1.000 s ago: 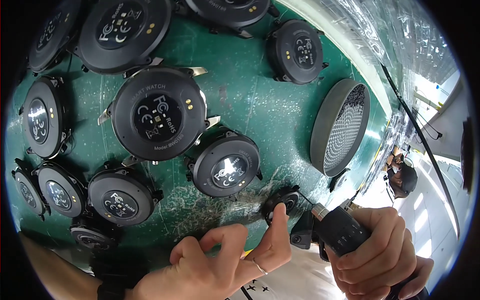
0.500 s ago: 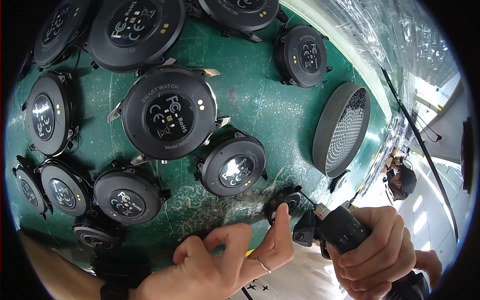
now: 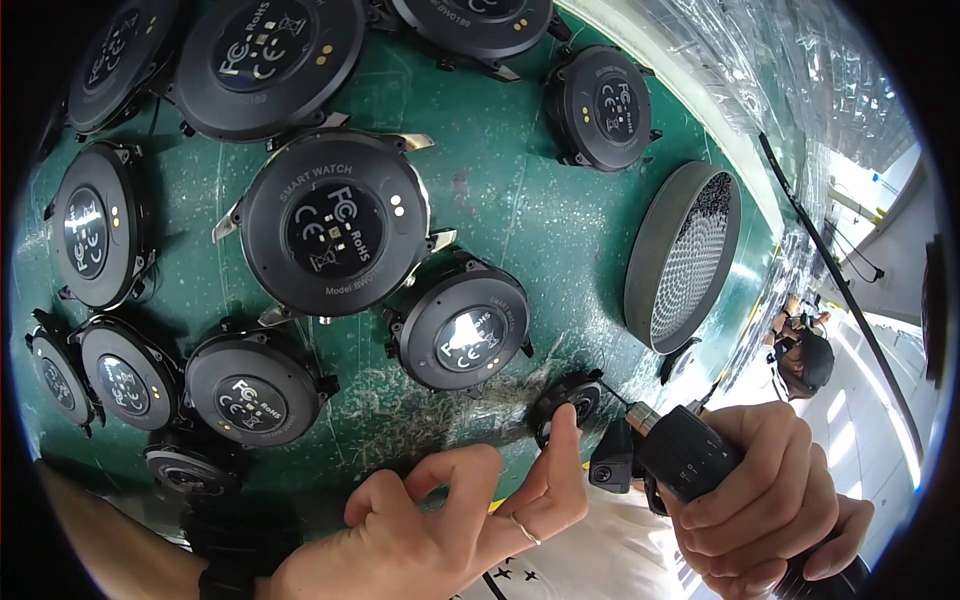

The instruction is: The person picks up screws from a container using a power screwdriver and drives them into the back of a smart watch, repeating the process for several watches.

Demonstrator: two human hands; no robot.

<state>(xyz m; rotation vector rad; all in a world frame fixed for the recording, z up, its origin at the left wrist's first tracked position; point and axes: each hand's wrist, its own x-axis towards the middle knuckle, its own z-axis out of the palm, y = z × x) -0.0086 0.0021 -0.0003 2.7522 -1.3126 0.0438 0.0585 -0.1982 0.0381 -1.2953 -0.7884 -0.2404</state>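
Observation:
Close to the table's near edge, a small black watch case [image 3: 583, 402] stands tilted. A fingertip of my left hand [image 3: 430, 520] presses against it; the other fingers curl, and the lower side of the grip is hidden. My right hand [image 3: 755, 490] is wrapped round a black electric screwdriver [image 3: 690, 455]. From its chuck a thin dark bit points up and left, its tip at or very near the watch case's edge; contact cannot be made out. A larger black smartwatch case [image 3: 465, 330] lies back-up just beyond.
Several more smartwatch cases, such as a big one [image 3: 335, 225], cover the left and far parts of the green table [image 3: 490, 190]. At the right stands a round grey tray [image 3: 640, 270] holding tiny dark pieces. Clear plastic wrap [image 3: 800, 90] lines the edge; a person [image 3: 803, 355] is beyond.
My right hand and the screwdriver have shifted very slightly, the hand turning a little round the tool. The left hand and the watch case stay in place.

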